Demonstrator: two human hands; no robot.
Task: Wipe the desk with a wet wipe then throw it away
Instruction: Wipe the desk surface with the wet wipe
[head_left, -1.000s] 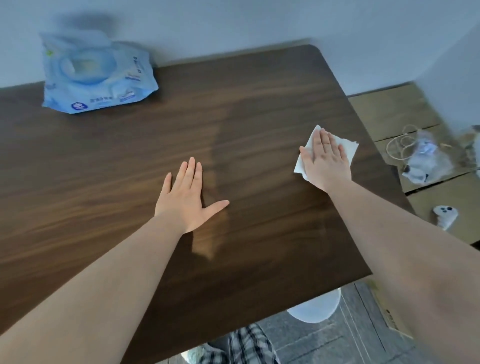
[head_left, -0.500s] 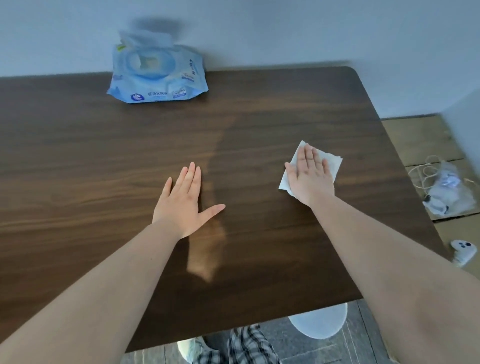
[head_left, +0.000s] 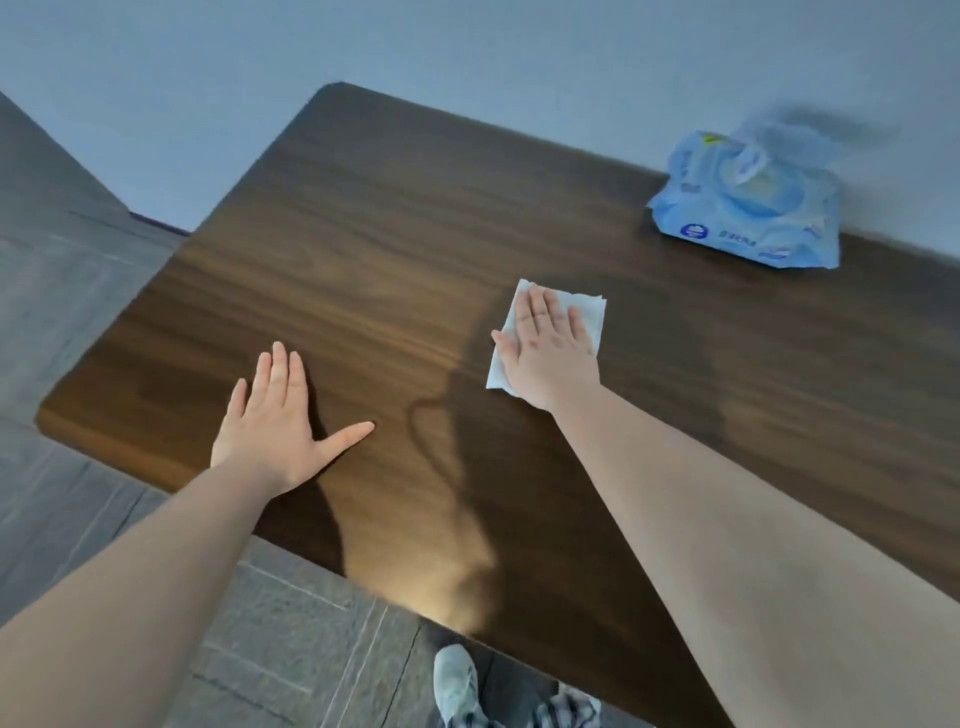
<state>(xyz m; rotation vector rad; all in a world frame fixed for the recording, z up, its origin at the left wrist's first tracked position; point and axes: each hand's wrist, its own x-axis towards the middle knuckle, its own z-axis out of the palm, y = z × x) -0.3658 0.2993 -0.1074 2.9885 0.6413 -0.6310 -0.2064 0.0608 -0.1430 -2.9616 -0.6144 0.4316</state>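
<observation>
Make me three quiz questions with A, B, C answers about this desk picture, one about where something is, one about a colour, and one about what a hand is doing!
1. Where is the wipes pack?
A. far edge of the desk, by the wall
B. on the floor
C. under the left hand

2. What colour is the pack?
A. red
B. blue
C. green

3. What is the right hand doing?
A. pressing flat on the white wipe
B. lifting the pack
C. making a fist in the air

Answers: 1 A, it lies at the far edge by the wall. 2 B, its wrapper is light blue. 3 A, the palm covers the wipe; the left hand lies flat on bare wood.
</observation>
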